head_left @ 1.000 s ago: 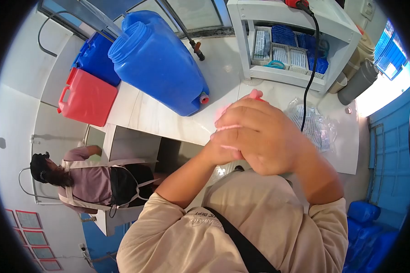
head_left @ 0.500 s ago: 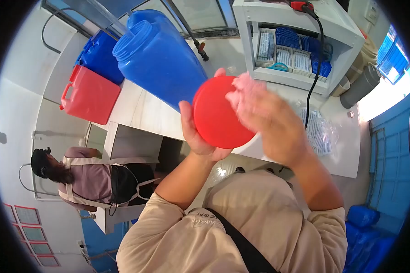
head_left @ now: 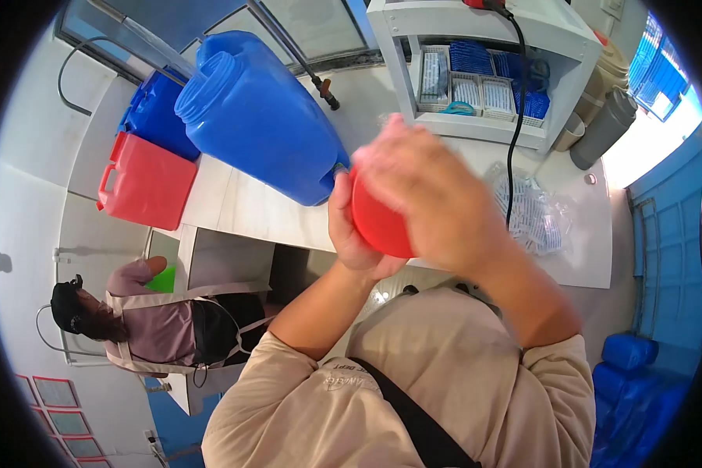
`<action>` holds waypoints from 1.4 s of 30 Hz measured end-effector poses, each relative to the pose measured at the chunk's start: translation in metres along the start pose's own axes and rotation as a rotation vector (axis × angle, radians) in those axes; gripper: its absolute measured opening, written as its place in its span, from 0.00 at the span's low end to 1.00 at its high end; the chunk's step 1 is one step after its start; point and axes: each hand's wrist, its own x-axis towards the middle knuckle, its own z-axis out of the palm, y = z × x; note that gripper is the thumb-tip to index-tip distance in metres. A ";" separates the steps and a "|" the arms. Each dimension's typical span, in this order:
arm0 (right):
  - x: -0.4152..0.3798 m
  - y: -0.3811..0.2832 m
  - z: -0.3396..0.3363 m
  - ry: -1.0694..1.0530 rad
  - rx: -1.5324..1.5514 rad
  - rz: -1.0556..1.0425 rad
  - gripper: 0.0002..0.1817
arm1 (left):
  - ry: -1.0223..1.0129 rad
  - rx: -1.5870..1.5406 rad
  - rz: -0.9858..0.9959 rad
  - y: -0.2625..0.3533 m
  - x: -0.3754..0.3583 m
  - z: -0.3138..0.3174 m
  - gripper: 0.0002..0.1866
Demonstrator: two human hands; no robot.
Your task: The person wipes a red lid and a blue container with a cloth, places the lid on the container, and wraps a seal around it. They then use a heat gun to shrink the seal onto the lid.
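From the left I see my left hand [head_left: 355, 238] gripping the lid [head_left: 376, 222] from beneath, the lid held in the air over the counter [head_left: 249, 210] edge, a red, round, smooth disc, while my right hand [head_left: 425, 191] presses flat over its face.

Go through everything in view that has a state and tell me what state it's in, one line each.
red lid: off any container, held between both hands
left hand: gripping the lid's edge
right hand: pressed over the lid's face
big blue jug: lying on its side, mouth uncapped
red jerrycan: lying on the counter
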 end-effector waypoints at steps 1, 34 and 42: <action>-0.004 -0.012 0.002 -0.027 0.030 -0.010 0.19 | -0.052 -0.120 -0.019 0.007 0.009 0.000 0.44; -0.026 0.009 -0.030 0.160 0.852 0.668 0.22 | -0.464 1.221 0.506 0.009 0.001 -0.016 0.62; -0.015 -0.018 -0.029 -0.256 0.202 -0.170 0.12 | -0.281 1.049 0.302 0.018 -0.001 -0.027 0.67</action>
